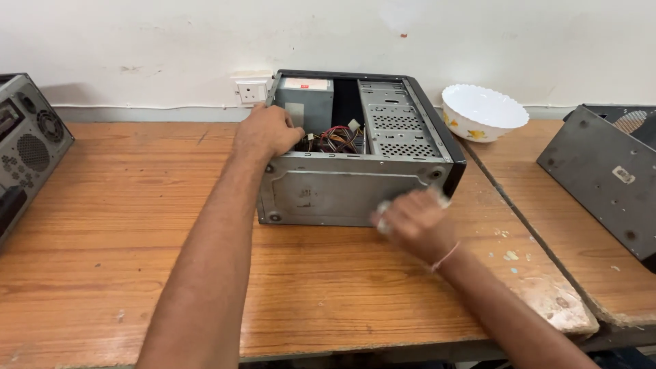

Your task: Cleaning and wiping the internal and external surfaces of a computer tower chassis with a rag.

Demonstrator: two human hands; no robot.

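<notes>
Two hands working on open computer case [355, 164] lying on wooden surface [123, 225]. Left hand [266, 131] gripping case's upper edge. Right hand [413, 222] clenching white cloth [383, 208], pressing against metal side.

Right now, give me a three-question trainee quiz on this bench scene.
1. True or false: the left hand rests on the top edge of the open computer case.
2. What does the right hand press against the case's metal side? A) a screwdriver B) a pale cloth C) a cable
3. What stands on the wooden table to the right of the case, near the wall?

Key:
1. True; it grips the case's upper left edge, beside the grey power supply.
2. B, though motion blur hides the cloth's detail.
3. A white bowl with a scalloped rim and yellow flowers.
</notes>
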